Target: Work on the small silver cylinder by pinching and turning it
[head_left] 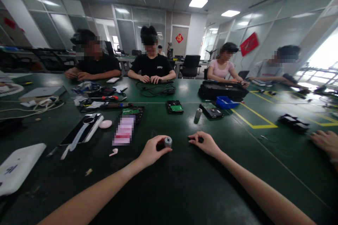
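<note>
In the head view, two hands work over one green bench (pixel 169 190), and clock directions here run from the cylinder in the left hand. The left hand (pixel 154 149) pinches this one metal cylinder (pixel 168 142) upright between thumb and forefinger, at the middle of the bench. The right hand (pixel 207 143) is at three o'clock, thumb and forefinger drawn close together; I cannot tell whether they meet or hold something tiny.

A second cylinder (pixel 198 114) stands alone at two o'clock. Three green circuit boards lie about: one (pixel 175 107) near twelve, one (pixel 212 110) at two beyond the second cylinder, and one (pixel 132 111) at ten. Also toward two are one blue tray (pixel 227 103) and one black box (pixel 223 91).

Between nine and ten lie one phone (pixel 124 130), one round pink case (pixel 105 124) and one watch (pixel 88 119); one earbud (pixel 113 152) is at nine. One red screwdriver (pixel 109 97) lies at ten, farther off.

Four people sit across the bench, from ten to two, and one other person's hand (pixel 325 143) rests at three.
</note>
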`<state>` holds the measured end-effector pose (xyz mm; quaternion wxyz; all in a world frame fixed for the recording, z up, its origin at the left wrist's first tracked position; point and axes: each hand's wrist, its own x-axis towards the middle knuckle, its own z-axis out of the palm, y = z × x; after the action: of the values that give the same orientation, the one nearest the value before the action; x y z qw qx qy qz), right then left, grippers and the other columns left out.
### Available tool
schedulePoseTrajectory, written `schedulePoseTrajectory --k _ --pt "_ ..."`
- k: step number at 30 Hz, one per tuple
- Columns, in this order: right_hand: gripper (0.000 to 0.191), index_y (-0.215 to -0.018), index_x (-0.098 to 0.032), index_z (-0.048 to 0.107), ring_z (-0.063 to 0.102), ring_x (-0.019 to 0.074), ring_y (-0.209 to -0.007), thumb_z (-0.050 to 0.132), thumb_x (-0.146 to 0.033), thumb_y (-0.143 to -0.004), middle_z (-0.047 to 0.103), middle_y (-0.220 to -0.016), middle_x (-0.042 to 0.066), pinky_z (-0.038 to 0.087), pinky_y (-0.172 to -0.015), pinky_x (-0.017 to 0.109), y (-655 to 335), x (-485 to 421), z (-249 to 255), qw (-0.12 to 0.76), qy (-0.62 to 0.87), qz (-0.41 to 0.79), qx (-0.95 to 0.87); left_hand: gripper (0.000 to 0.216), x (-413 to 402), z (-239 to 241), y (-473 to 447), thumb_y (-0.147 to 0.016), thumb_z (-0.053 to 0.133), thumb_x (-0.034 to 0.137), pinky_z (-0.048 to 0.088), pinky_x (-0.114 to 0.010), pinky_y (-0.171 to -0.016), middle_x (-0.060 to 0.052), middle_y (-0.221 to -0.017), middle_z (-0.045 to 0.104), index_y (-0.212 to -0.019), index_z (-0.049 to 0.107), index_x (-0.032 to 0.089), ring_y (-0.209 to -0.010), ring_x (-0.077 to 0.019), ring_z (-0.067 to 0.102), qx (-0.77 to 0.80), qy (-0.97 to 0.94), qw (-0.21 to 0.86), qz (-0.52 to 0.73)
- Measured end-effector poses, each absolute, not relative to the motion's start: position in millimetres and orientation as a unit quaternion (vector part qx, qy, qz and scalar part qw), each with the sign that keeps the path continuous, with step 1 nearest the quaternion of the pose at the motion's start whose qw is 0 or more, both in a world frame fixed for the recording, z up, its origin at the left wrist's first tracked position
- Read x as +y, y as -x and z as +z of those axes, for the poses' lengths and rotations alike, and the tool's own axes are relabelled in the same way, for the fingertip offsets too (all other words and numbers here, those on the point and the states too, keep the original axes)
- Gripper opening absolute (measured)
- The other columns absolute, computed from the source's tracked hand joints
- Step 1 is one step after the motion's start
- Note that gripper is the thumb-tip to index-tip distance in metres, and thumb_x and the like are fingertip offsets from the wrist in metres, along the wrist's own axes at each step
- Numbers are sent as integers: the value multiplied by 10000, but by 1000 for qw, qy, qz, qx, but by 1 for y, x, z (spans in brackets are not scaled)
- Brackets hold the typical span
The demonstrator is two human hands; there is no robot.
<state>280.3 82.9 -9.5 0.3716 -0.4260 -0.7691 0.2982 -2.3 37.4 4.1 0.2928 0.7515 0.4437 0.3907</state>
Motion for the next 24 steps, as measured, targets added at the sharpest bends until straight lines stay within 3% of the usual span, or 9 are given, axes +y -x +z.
schedulePoseTrajectory --k 3,8,14,24 --pt "311 -574 -195 451 669 242 -999 691 -309 -736 705 -872 64 525 -837 349 -281 83 -11 365 425 302 -771 393 37 6 2 -739 738 329 495 -323 -823 -29 -1025 685 -1096 623 210 -909 -199 632 445 -752 292 389" --pt "376 -551 -205 376 702 246 -899 665 -316 -765 712 -772 66 551 -730 324 -263 78 0 404 433 353 -724 418 38 4 2 -724 748 338 494 -327 -847 -29 -1041 692 -1105 629 214 -934 -204 638 449 -743 308 389" --pt "357 -592 -206 353 685 229 -945 631 -280 -803 715 -851 74 540 -784 332 -203 64 32 450 330 418 -716 401 39 1 1 -716 755 313 500 -306 -807 -26 -998 709 -1087 647 211 -881 -200 652 453 -735 311 396" --pt "318 -575 -194 402 681 199 -829 600 -231 -821 687 -782 38 512 -724 299 -181 66 29 411 311 342 -786 424 39 1 1 -709 764 313 500 -289 -757 -33 -976 709 -1097 644 194 -855 -202 647 445 -740 303 403"
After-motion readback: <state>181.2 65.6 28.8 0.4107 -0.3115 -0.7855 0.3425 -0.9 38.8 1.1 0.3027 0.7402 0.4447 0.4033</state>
